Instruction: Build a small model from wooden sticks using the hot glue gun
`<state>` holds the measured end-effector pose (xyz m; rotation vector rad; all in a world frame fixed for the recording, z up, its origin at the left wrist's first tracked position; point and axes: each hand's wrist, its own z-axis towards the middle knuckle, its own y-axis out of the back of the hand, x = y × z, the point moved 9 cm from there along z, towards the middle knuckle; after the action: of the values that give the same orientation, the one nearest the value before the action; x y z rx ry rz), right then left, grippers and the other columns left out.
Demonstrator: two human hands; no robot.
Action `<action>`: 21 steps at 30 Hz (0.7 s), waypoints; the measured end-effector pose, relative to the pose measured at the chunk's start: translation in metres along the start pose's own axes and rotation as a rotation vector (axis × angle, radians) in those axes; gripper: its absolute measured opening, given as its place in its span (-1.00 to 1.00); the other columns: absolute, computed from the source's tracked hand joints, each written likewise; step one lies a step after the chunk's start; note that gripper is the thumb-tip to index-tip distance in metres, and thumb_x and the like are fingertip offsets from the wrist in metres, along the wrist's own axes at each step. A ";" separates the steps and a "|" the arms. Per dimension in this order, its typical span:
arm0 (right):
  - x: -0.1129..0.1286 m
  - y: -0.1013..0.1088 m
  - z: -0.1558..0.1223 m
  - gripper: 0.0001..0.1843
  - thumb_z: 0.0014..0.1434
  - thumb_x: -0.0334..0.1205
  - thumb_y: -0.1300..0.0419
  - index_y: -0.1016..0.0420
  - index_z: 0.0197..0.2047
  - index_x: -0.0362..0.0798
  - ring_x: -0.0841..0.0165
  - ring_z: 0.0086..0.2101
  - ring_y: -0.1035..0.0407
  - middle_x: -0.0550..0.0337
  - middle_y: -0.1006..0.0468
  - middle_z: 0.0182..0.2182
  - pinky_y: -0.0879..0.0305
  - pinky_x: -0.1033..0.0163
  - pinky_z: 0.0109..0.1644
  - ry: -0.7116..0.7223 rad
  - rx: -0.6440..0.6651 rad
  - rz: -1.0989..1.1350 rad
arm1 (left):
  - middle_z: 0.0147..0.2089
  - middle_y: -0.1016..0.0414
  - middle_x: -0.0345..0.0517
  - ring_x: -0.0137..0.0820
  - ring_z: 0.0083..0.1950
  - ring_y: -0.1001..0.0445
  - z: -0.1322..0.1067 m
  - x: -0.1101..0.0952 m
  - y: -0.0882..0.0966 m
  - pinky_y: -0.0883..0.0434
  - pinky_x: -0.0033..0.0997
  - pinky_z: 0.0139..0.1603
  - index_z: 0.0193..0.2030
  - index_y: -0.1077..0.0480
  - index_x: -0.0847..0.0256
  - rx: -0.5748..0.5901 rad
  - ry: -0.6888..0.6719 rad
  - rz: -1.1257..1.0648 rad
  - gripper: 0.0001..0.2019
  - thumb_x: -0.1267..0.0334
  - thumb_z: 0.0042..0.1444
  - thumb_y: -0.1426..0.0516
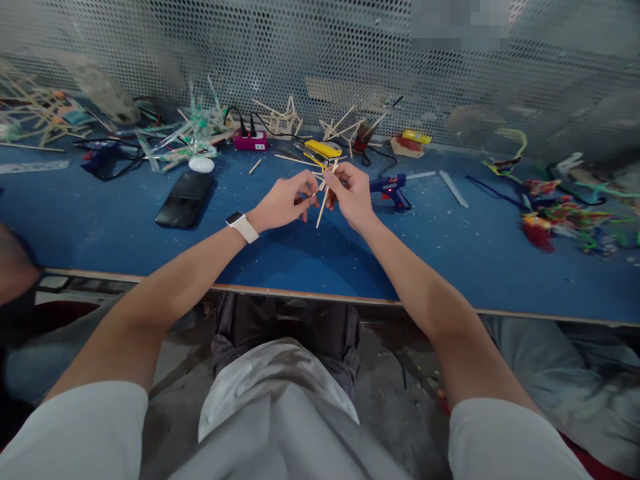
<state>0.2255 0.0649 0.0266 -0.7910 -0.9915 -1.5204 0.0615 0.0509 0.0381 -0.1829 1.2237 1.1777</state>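
My left hand point(286, 200), with a white watch on the wrist, and my right hand point(353, 192) meet above the blue table point(300, 260). Both pinch thin wooden sticks point(324, 197) held between the fingertips. One stick slants down from my right fingers toward the table. The fingers of both hands are closed around the sticks. A blue glue gun point(393, 190) lies just right of my right hand.
A black phone point(186, 197) lies left of my hands. At the back stand stick models point(283, 120), a pink power strip point(250, 140), a yellow tool point(323, 148) and a cup of sticks point(363, 137). Colourful pipe cleaners point(560, 213) lie at right. A perforated metal screen point(320, 60) closes the back.
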 end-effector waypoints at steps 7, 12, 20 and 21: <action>0.017 -0.014 -0.010 -0.20 0.21 0.78 -0.36 -0.52 -0.17 0.16 0.35 -0.61 -0.40 0.29 -0.55 -0.45 -0.47 0.12 -0.61 0.020 0.071 -0.009 | -0.23 -0.75 -0.14 -0.34 -0.46 -0.69 0.003 0.012 -0.007 -0.62 -0.36 -0.42 0.08 -0.32 0.04 0.025 0.047 -0.202 -0.66 -0.12 0.59 -0.28; 0.025 -0.016 -0.013 -0.22 0.22 0.75 -0.37 -0.59 -0.10 0.17 0.33 -0.57 -0.44 0.25 -0.59 -0.39 -0.50 0.10 -0.58 0.027 0.092 -0.025 | -0.39 -0.65 -0.21 -0.37 -0.53 -0.64 0.002 0.006 -0.006 -0.57 -0.39 -0.47 0.02 -0.40 0.05 0.019 0.069 -0.210 -0.61 -0.22 0.61 -0.25; 0.032 -0.015 -0.016 -0.14 0.26 0.77 -0.31 -0.79 0.07 0.14 0.30 -0.57 -0.48 0.24 -0.57 -0.45 -0.56 0.10 -0.52 0.047 0.069 -0.063 | -0.41 -0.65 -0.21 -0.43 -0.50 -0.65 0.004 -0.003 0.003 -0.58 -0.48 -0.42 -0.07 -0.44 0.13 -0.065 0.019 -0.140 -0.75 0.04 0.65 -0.19; 0.034 -0.016 -0.016 -0.15 0.27 0.75 -0.31 -0.80 0.07 0.13 0.30 -0.58 -0.47 0.24 -0.56 -0.46 -0.56 0.09 -0.51 0.050 0.079 -0.073 | -0.40 -0.66 -0.21 -0.43 -0.49 -0.66 0.004 -0.003 0.003 -0.59 -0.48 -0.41 -0.06 -0.44 0.13 -0.064 0.023 -0.137 -0.78 0.08 0.64 -0.19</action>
<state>0.2043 0.0368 0.0468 -0.6645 -1.0456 -1.5463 0.0622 0.0532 0.0429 -0.3242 1.1757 1.0983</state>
